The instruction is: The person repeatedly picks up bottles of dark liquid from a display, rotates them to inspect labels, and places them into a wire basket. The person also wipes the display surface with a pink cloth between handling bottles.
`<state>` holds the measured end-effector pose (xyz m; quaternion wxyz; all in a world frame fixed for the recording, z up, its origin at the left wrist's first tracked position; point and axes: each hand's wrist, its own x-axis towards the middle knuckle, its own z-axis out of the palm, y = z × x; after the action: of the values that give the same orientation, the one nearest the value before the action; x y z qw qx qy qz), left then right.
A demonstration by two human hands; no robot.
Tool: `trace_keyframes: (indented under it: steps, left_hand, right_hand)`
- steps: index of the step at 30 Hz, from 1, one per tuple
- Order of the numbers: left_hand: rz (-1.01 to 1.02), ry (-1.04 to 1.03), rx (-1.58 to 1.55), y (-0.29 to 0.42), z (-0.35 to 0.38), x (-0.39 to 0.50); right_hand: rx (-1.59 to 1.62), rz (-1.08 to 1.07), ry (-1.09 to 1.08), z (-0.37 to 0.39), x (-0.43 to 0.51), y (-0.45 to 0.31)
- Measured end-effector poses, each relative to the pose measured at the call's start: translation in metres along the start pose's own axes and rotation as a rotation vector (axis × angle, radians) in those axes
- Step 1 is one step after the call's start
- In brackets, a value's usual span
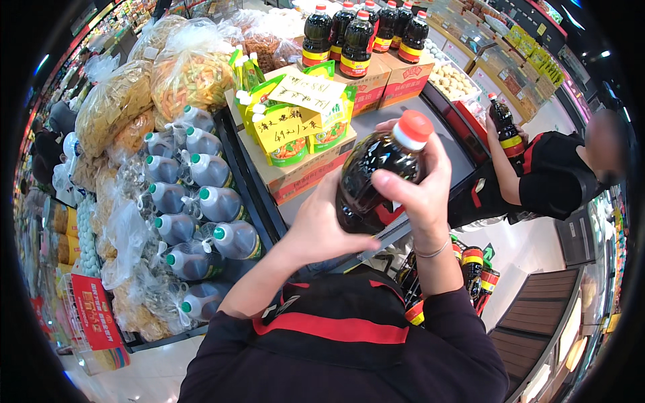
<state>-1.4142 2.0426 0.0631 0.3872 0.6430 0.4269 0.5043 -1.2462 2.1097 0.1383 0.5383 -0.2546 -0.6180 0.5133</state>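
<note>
Both my hands hold one large plastic bottle of dark sauce [370,174] with a red cap, tilted in front of my chest. My left hand [315,221] cups its base and lower side. Around its upper part and neck, with the thumb across the front, is my right hand [423,186]. Behind it, several similar bottles [355,48] with red caps stand upright on cardboard cartons [405,80]. Nearer, green and yellow seasoning pouches [330,126] with handwritten yellow cards [287,126] rest on another carton [312,171].
Several green-capped jugs [219,204] and large bags of snacks [189,80] fill the display on the left. A co-worker [549,171] at the right holds a similar bottle [505,126]. Below my right arm, a cart holds more bottles [472,272]. Brown slatted panels [536,312] stand at the lower right.
</note>
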Motion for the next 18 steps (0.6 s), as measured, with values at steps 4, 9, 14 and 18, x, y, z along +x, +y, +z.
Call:
trace_keyframes:
  steps: [4, 9, 14, 18]
  left_hand:
    - [0.018, -0.033, 0.021, 0.01, 0.003, 0.009]
    - [-0.156, -0.458, -0.552, -0.003, -0.023, 0.023]
    - [-0.259, -0.464, -0.803, -0.023, -0.017, 0.016]
    - [-0.025, -0.47, -1.274, -0.028, 0.025, 0.016]
  right_hand:
    - [-0.042, -0.016, -0.085, 0.003, 0.001, -0.007]
    - [0.11, 0.128, -0.154, -0.001, 0.001, -0.023]
    - [0.17, 0.202, -0.254, 0.001, 0.013, -0.02]
    - [0.508, 0.282, -0.618, 0.006, 0.042, 0.012]
